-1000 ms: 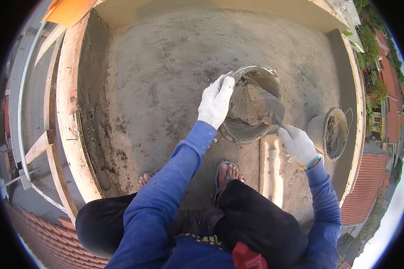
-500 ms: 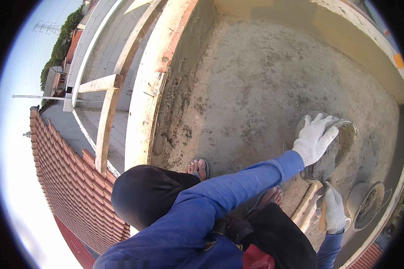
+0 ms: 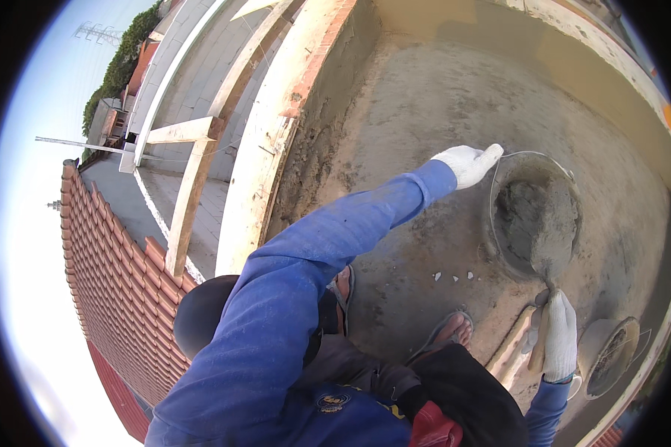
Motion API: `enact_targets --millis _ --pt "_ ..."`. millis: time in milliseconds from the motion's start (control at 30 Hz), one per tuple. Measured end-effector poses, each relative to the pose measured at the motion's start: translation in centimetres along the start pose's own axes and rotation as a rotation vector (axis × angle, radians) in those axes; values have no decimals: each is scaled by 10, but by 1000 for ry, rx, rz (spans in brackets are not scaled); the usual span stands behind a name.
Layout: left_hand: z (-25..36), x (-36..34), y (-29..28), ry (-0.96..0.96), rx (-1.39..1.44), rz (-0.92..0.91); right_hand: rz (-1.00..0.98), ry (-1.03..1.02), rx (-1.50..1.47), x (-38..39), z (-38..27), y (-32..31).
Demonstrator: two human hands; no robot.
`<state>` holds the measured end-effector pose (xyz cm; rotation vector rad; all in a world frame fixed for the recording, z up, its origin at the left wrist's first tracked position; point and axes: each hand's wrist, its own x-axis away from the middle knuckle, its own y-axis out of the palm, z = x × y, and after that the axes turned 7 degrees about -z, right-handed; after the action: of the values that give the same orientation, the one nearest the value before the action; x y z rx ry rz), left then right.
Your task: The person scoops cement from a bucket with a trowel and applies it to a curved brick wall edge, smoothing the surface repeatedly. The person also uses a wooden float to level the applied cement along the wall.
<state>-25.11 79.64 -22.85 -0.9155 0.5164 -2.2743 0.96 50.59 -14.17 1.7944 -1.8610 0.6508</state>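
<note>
A round bucket (image 3: 499, 249) stands upright on the concrete floor with wet grey mortar (image 3: 518, 212) inside. My left hand (image 3: 464, 165), in a white knit glove, is closed at the bucket's upper left, with its thumb against the thin wire handle (image 3: 535, 153); its curled fingers are partly hidden. My right hand (image 3: 561, 339), gloved too, grips the wooden handle of a trowel (image 3: 550, 257). The mortar-smeared trowel blade reaches over the near rim into the bucket.
A second bucket (image 3: 608, 357) lies tilted at the right, near the low wall. Wooden boards (image 3: 511, 346) rest by my right foot. Small white chips (image 3: 455, 278) dot the floor. On the left run a brick-topped wall (image 3: 306, 82), timber framing (image 3: 194, 186) and a tiled roof (image 3: 119, 298).
The bucket has gone from tipped to upright. My left hand has moved off its side, up and left to the wire handle. The trowel blade now lies over the mortar.
</note>
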Motion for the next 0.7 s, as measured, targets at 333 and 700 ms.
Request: enact_targets --millis 333,700 --pt "-118 286 -197 -371 -585 329 -125 -44 -12 -58 -66 82" --pt "-247 387 -160 -369 -734 3 -427 142 46 -125 -129 246"
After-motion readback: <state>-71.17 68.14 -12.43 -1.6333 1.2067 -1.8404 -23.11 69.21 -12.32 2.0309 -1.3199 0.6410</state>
